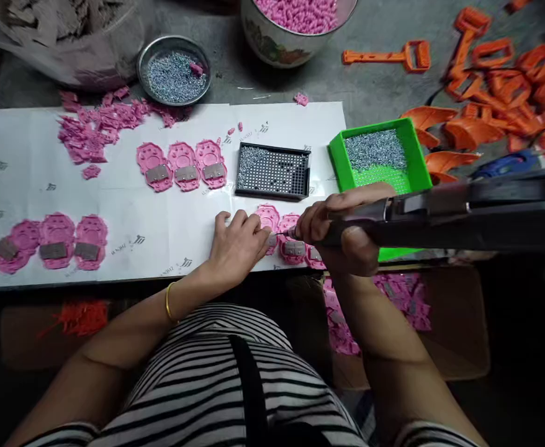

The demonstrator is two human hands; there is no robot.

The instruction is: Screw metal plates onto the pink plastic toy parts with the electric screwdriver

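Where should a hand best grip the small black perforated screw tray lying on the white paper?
Probably the black perforated tray by its two short end walls, from above: it lies flat, its raised rim is exposed, and the paper is bare at both ends. The green tray stands apart on its right.

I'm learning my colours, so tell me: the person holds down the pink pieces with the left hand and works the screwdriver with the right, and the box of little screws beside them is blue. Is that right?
Not quite. The head view shows the box of screws is green, not blue. The rest holds: the left hand presses on the pink pieces, and the right hand grips the screwdriver.
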